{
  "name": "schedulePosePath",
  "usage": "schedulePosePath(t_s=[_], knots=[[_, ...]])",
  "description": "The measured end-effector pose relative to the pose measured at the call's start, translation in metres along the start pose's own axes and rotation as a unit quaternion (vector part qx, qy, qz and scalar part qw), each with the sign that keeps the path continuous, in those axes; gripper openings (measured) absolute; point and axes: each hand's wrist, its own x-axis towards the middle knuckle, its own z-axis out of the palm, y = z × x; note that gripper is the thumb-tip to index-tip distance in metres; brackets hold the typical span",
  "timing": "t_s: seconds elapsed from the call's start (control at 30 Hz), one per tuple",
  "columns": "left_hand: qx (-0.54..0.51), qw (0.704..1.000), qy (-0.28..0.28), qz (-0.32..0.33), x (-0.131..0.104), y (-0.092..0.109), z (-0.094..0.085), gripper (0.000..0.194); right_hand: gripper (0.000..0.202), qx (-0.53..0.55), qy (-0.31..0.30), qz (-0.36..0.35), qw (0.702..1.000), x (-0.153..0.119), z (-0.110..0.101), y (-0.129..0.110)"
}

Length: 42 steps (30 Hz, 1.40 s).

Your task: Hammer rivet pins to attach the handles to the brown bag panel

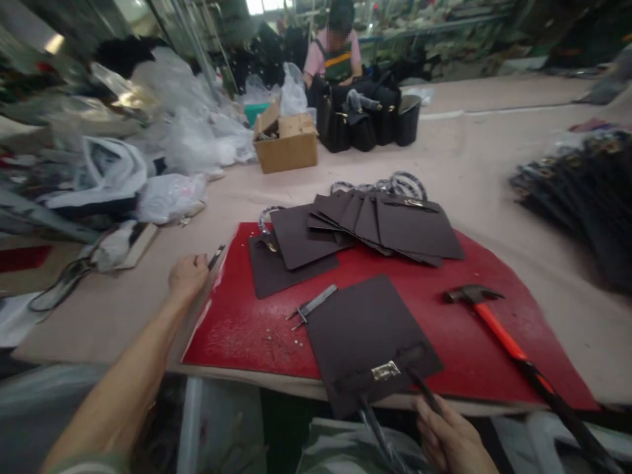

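Note:
A dark brown leather panel (363, 332) with a small metal clasp lies at the near edge of a red cutting mat (237, 329). My right hand (451, 441) is below the mat's edge, closed on the thin dark straps that hang from this panel. My left hand (187, 275) reaches to the mat's left edge and pinches a small dark tool (216, 257). A metal ruler-like tool (311, 306) lies on the mat beside the panel.
A fanned stack of brown panels (385, 224) lies at the mat's far side. An orange-handled hammer (498, 326) rests on the right. A cardboard box (286, 141), plastic bags, black bags and a seated person are farther back. Dark straps (587, 197) pile at right.

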Motion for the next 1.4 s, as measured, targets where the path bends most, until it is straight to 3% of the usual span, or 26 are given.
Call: schedulePosePath(t_s=[0.2, 0.37, 0.47, 0.53, 0.6, 0.7, 0.77, 0.87, 1.0, 1.13, 1.27, 1.33, 1.4], knots=[[0.023, 0.998, -0.051, 0.039, 0.013, 0.008, 0.001, 0.046, 0.059, 0.070, -0.030, -0.020, 0.997, -0.018, 0.007, -0.007], [0.038, 0.998, -0.032, 0.034, -0.012, -0.018, -0.001, 0.030, 0.056, 0.143, -0.019, -0.034, 0.989, -0.028, -0.005, 0.003], [0.022, 0.999, -0.013, 0.025, -0.038, -0.036, -0.005, 0.030, 0.053, 0.174, -0.012, -0.046, 0.984, -0.031, -0.017, 0.006], [0.022, 0.999, 0.024, 0.023, -0.063, -0.037, -0.010, 0.037, 0.050, 0.185, -0.018, -0.052, 0.981, -0.031, -0.025, 0.006], [0.011, 0.995, 0.088, 0.054, -0.095, -0.024, -0.015, 0.043, 0.048, 0.188, -0.030, -0.057, 0.980, -0.029, -0.030, 0.005], [-0.044, 0.976, 0.152, 0.150, -0.147, 0.024, -0.022, 0.038, 0.045, 0.190, -0.053, -0.057, 0.979, -0.028, -0.033, 0.004], [-0.075, 0.965, 0.123, 0.218, -0.179, 0.065, -0.023, 0.034, 0.043, 0.203, -0.071, -0.053, 0.975, -0.027, -0.034, 0.005], [-0.054, 0.956, 0.024, 0.286, -0.212, 0.122, -0.019, 0.033, 0.037, 0.236, -0.111, -0.046, 0.964, -0.028, -0.038, 0.006], [0.034, 0.953, -0.061, 0.296, -0.224, 0.167, -0.013, 0.036, 0.029, 0.305, -0.164, -0.025, 0.938, -0.025, -0.044, 0.006], [0.089, 0.942, -0.123, 0.298, -0.212, 0.188, -0.017, 0.026, 0.031, 0.384, -0.217, 0.049, 0.896, -0.016, -0.047, 0.010], [0.074, 0.938, -0.210, 0.264, -0.205, 0.190, -0.025, 0.019, 0.035, 0.404, -0.302, 0.101, 0.858, -0.007, -0.047, 0.031], [0.020, 0.945, -0.253, 0.207, -0.203, 0.181, -0.020, 0.022, 0.034, 0.372, -0.340, 0.115, 0.856, 0.000, -0.044, 0.044], [-0.148, 0.919, -0.334, 0.152, -0.202, 0.171, -0.010, 0.028, 0.038, 0.328, -0.375, 0.089, 0.862, 0.010, -0.040, 0.051]])
